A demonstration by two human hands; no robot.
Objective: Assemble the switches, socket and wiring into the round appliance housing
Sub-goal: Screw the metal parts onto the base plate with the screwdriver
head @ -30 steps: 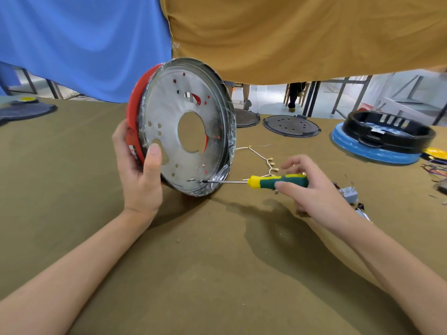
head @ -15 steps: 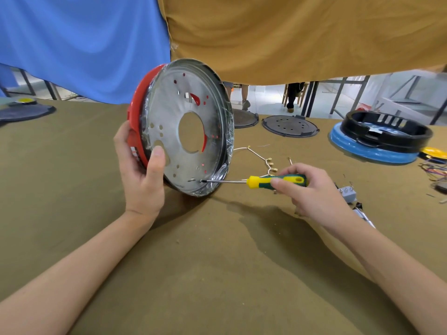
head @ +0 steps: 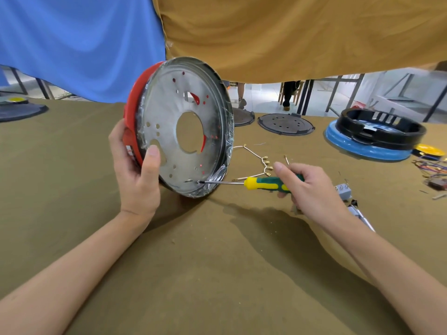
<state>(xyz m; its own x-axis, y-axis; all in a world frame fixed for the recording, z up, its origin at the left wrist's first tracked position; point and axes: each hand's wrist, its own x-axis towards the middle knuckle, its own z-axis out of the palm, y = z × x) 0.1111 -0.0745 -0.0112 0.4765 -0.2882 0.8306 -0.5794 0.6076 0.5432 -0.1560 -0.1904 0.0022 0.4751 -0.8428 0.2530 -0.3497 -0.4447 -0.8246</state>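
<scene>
The round housing [head: 169, 131], red outside with a silver perforated metal base wrapped in clear film, stands on edge on the brown table. My left hand [head: 135, 170] grips its left rim, thumb on the metal face. My right hand [head: 307, 187] holds a yellow-and-green screwdriver [head: 263, 183]; its tip sits on a screw at the base's lower edge. A white wire harness with brass terminals [head: 258, 160] lies just behind the screwdriver. A small grey switch part [head: 344, 192] lies beside my right wrist.
A black ring on a blue housing [head: 372, 139] stands at the right, with loose coloured wires [head: 433, 168] beyond it. Dark round plates [head: 285, 123] lie at the back and one at far left [head: 21, 111]. Blue and tan cloths hang overhead.
The housing and screwdriver tip stay in place. My right hand's fingers have shifted round the handle, the index finger now stretched along it.
</scene>
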